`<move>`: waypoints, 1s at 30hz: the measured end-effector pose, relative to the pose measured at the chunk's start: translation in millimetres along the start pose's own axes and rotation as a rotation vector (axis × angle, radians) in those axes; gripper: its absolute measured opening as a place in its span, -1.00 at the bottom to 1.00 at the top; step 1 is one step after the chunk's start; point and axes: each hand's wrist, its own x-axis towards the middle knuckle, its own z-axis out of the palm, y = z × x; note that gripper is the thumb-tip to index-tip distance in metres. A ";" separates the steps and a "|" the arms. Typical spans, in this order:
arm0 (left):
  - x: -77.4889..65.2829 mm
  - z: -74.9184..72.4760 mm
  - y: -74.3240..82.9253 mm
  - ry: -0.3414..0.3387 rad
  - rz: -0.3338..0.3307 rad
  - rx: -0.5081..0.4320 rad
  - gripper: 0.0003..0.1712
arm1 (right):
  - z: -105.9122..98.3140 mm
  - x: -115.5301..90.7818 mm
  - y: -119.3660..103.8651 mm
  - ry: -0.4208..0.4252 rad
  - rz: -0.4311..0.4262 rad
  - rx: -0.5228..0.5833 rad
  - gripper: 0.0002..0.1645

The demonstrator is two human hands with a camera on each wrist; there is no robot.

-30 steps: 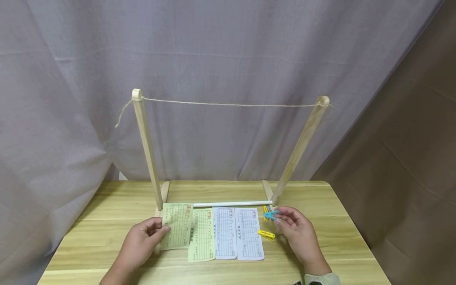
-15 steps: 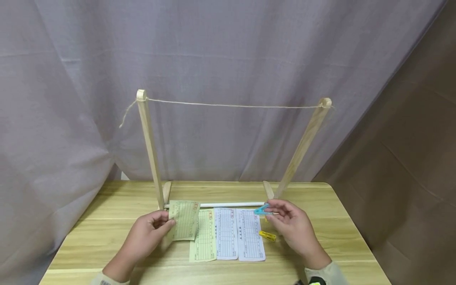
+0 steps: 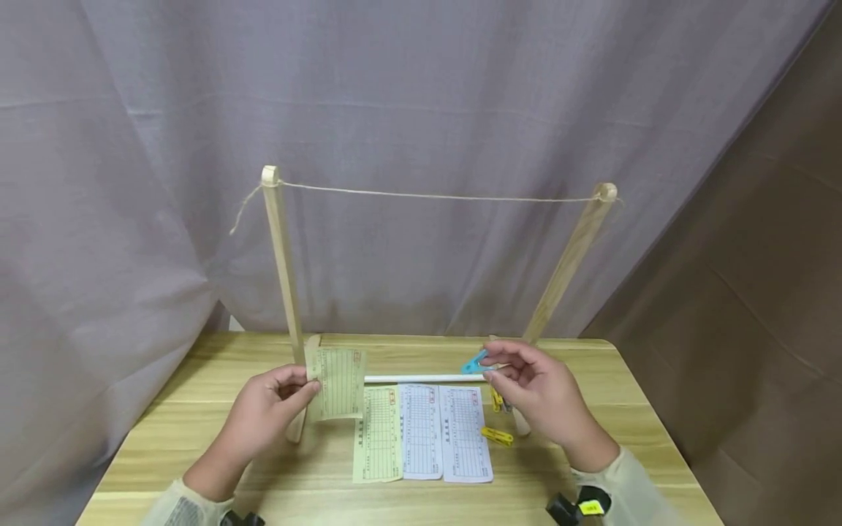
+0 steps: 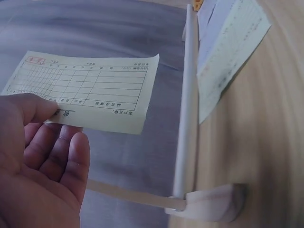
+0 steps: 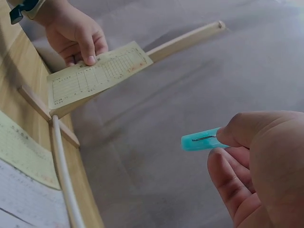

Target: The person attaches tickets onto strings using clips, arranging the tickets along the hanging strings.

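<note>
My left hand [image 3: 266, 409] pinches a yellow-green receipt slip [image 3: 337, 383] by its left edge, thumb on the printed face. In the left wrist view the slip [image 4: 95, 90] is raised above the table. On the other side, my right hand [image 3: 542, 394] pinches a blue clothespin [image 3: 475, 363] by one end between thumb and fingers; the right wrist view shows the clothespin [image 5: 199, 139] with its metal spring. A second yellow-green slip [image 3: 378, 435] and two white-lilac slips [image 3: 421, 431] lie in a row on the table. A string [image 3: 427, 196] stretches above, between two wooden posts.
The wooden stand has a left post [image 3: 284, 270], a right post [image 3: 572, 263] and a white crossbar [image 3: 421, 378] low at the back. A yellow clothespin [image 3: 496, 437] lies beside the slips, with more clothespins [image 3: 497, 399] behind it. A grey curtain [image 3: 421, 95] hangs behind the table.
Both hands have risen from the table. The left hand has lifted the slip up and slightly right; the right hand has carried the blue clothespin up and left, away from the other clothespins.
</note>
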 end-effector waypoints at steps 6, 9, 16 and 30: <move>7.5 -9.5 12.6 0.008 0.019 0.033 -0.87 | -3.4 15.8 -19.3 -0.031 -0.033 -0.005 -0.45; 11.2 -15.2 19.0 0.001 0.006 0.038 -0.81 | -3.2 24.0 -30.1 -0.051 -0.047 -0.013 -0.46; 21.2 -31.6 34.0 0.012 0.031 0.052 -0.73 | 0.6 41.8 -49.2 -0.114 -0.132 -0.062 -0.52; 33.0 -46.6 61.2 0.042 0.146 0.031 -0.80 | -6.6 72.4 -86.1 -0.165 -0.173 -0.144 -0.54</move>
